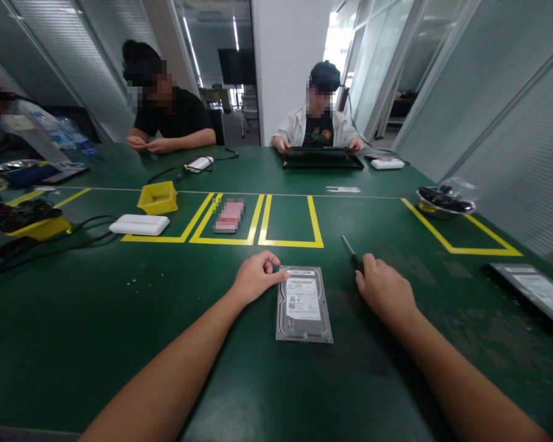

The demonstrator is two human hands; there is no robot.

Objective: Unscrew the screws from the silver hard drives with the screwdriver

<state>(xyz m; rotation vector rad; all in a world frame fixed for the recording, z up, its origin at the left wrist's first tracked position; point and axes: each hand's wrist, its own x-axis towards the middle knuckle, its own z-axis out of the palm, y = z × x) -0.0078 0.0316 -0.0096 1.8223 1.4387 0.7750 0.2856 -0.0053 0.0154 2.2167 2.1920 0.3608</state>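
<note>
Resting flat on the green table (120, 319), the hard drive (303, 304) lies label up just in front of me, near the middle of the scene, between my 2 hands. My left hand (255, 276) sits at the drive's far left corner, fingers curled together, with the fingertips (279, 276) touching that corner's edge. My right hand (383, 287) lies on the table just right of the drive, apart from it, its fingers wrapped around the handle of a screwdriver (351, 253) whose dark shaft points away from me toward the far side.

Farther off, yellow tape outlines (288, 242) mark boxes on the table; 1 holds a blurred pink item (229, 215). To the far left are a yellow bin (157, 197) and a white flat device (139, 224) with black cables (50, 245) running near it. To the right, a metal bowl (445, 202) holds dark parts, and a silvery bag (534, 291) lies at the near right edge.

Across the table, 1 person in a light jacket holds a dark flat tray (322, 158) with both hands, and another in a black shirt sits with hands clasped on the table.
</note>
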